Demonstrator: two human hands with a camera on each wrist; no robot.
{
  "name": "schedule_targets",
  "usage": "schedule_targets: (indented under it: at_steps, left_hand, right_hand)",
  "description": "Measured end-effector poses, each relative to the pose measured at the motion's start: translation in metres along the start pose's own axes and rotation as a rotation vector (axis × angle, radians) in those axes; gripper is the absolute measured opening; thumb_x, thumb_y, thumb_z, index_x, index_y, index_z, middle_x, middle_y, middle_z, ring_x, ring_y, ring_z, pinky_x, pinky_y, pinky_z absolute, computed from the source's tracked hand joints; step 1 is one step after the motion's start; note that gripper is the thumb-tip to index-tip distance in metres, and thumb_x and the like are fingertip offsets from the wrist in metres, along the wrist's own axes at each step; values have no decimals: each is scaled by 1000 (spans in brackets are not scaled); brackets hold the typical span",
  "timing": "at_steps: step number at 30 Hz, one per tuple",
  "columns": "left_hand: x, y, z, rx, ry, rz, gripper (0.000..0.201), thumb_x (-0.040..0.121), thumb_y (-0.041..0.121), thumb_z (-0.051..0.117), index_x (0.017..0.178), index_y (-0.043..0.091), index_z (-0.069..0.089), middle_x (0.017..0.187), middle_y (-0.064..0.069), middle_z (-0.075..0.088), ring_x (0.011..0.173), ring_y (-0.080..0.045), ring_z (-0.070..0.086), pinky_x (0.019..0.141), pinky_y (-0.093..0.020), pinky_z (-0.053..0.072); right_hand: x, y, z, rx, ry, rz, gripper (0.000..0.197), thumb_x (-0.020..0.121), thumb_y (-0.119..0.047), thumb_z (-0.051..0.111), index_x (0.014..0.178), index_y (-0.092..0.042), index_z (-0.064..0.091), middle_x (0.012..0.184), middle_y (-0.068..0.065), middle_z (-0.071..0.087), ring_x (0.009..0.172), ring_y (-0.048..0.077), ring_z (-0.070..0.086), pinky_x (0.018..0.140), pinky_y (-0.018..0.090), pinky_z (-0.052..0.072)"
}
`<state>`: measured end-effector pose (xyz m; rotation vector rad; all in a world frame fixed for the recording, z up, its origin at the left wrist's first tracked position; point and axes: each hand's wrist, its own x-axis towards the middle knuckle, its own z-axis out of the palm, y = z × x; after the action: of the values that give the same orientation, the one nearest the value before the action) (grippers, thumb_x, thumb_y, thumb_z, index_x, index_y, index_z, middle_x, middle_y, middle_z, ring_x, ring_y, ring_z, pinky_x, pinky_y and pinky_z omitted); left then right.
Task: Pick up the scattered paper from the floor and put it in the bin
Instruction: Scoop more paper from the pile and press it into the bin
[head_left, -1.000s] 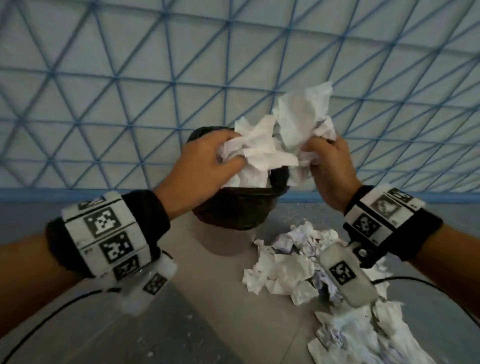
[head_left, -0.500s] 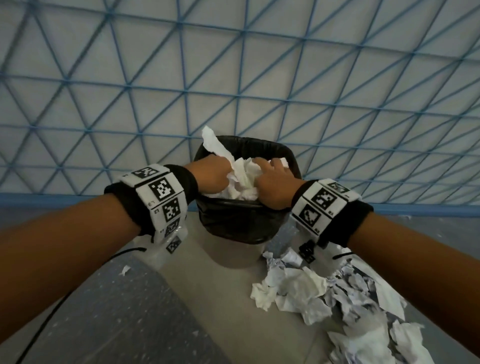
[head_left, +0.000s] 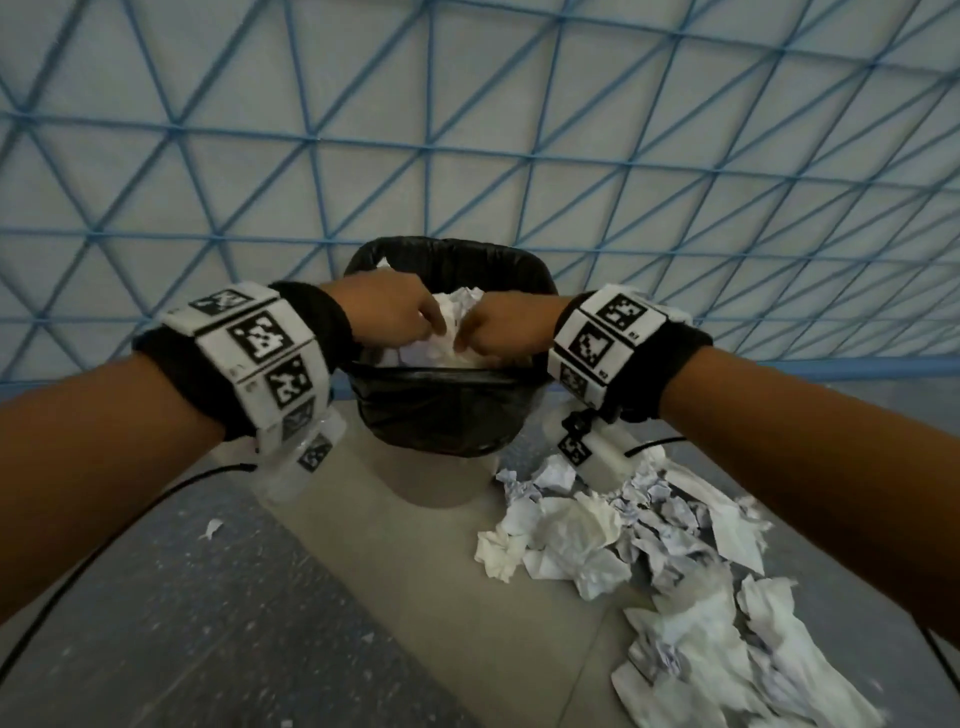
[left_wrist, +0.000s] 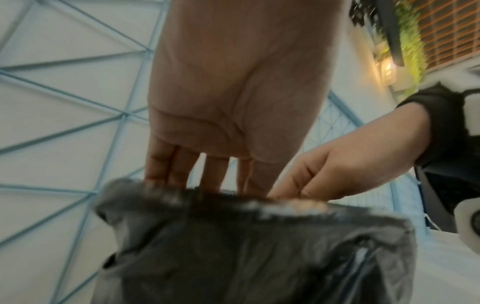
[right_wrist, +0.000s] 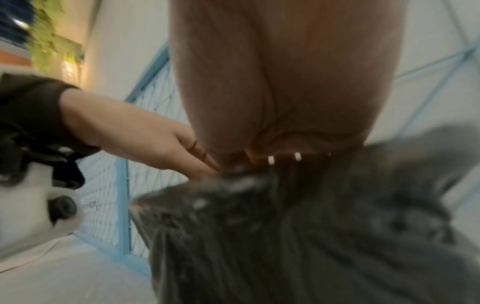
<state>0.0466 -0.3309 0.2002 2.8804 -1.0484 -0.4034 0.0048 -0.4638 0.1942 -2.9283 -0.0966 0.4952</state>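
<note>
Our left hand (head_left: 387, 317) and right hand (head_left: 501, 327) press straight fingers (left_wrist: 179, 164) on paper (head_left: 447, 332) heaped in the bin (head_left: 441, 410); overpacked, it could spill out.

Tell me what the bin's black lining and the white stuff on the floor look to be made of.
Bin liner: thin black plastic film, by its look; it is glossy, wrinkled and folded loosely over the rim. The bin below it is pale and smooth, its material unclear.
Scattered paper: matte white paper, crumpled into sharp creases and balls; some pieces look grey-printed. The wad in the bin looks the same.
</note>
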Motion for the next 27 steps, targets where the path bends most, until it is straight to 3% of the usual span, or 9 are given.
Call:
schedule_targets:
  at_steps: [4,7,11,13,15,18,20,23,27]
  left_hand:
    - [-24,14,-1,-112,360,1,35,90,14,46,117,27,65,127,-6,64,111,-27,60,92,-29,44]
    - [-50,40,13,-384,709,286,35,84,10,44,108,19,68,116,-4,70,109,-17,60,92,-17,38]
    - [-66,71,66,-283,491,649,33,82,17,36,93,15,67,105,-3,70,100,-15,61,92,-31,49]
    - [-62,82,102,-194,336,638,30,84,16,39,98,18,65,105,-1,67,99,-19,61,86,-36,52]
    - [-54,88,139,-222,102,515,32,87,8,43,112,17,61,122,-3,58,116,-20,52,99,-34,43]
    - [-40,86,183,-220,-211,310,44,90,8,44,133,20,47,148,-5,33,137,-22,32,111,-34,32]
    - [-30,83,204,-142,-353,241,54,91,11,45,142,28,33,158,-8,9,144,-30,15,116,-39,26]
    - [-15,84,219,-78,-416,191,66,91,10,46,146,35,19,159,-10,-10,146,-37,1,118,-45,22]
    - [-6,90,227,-94,-368,172,70,92,7,45,147,38,14,159,-8,-16,147,-35,-1,117,-44,24]
  right_hand:
    - [-25,15,-10,217,332,-95,32,86,-2,44,108,-7,67,123,12,62,115,24,54,81,20,35]
    - [-46,40,7,283,665,-112,26,76,5,46,92,0,66,101,19,63,101,30,53,75,21,30]
    - [-71,91,48,321,859,1,20,71,-6,41,82,0,57,85,12,50,85,23,42,74,19,24]
    - [-78,115,79,334,783,128,25,76,-14,38,81,2,57,84,14,51,83,24,45,76,26,30]
    - [-85,130,109,260,502,224,24,85,-9,43,89,4,62,90,22,55,93,34,52,84,38,39]
    - [-93,137,156,111,-29,248,26,89,-9,47,109,-9,64,106,14,48,121,31,43,100,34,31]
    - [-91,138,182,126,-219,238,35,89,-13,49,122,-22,58,137,16,37,135,33,27,110,37,21]
    - [-82,138,205,175,-349,217,44,90,-28,52,132,-40,45,158,15,1,145,37,-3,119,44,4]
    - [-77,139,215,203,-332,170,44,91,-25,53,135,-27,46,155,14,16,143,30,14,117,34,12]
